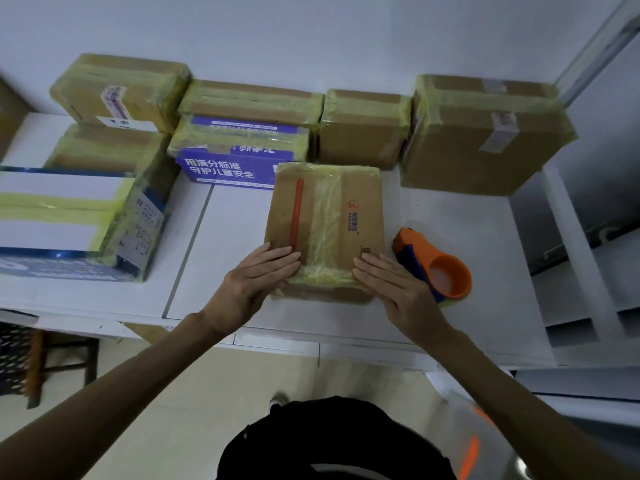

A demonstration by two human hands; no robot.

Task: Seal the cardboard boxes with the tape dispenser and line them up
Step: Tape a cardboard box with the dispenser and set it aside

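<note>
A flat brown cardboard box (325, 216) with a red stripe and a strip of clear yellowish tape down its middle lies on the white table (235, 237) in front of me. My left hand (258, 275) rests flat with straight fingers on its near left corner. My right hand (391, 282) lies flat on its near right corner. The orange and blue tape dispenser (436, 268) sits on the table just right of the box, partly behind my right hand, held by neither hand.
Taped boxes stand along the back wall: a brown one (485, 133) at right, a smaller brown one (363, 129), a purple printed one (239, 154), stacked brown ones (117, 95) at left. A big blue-and-white box (76, 223) sits at left. The table's edge runs near me.
</note>
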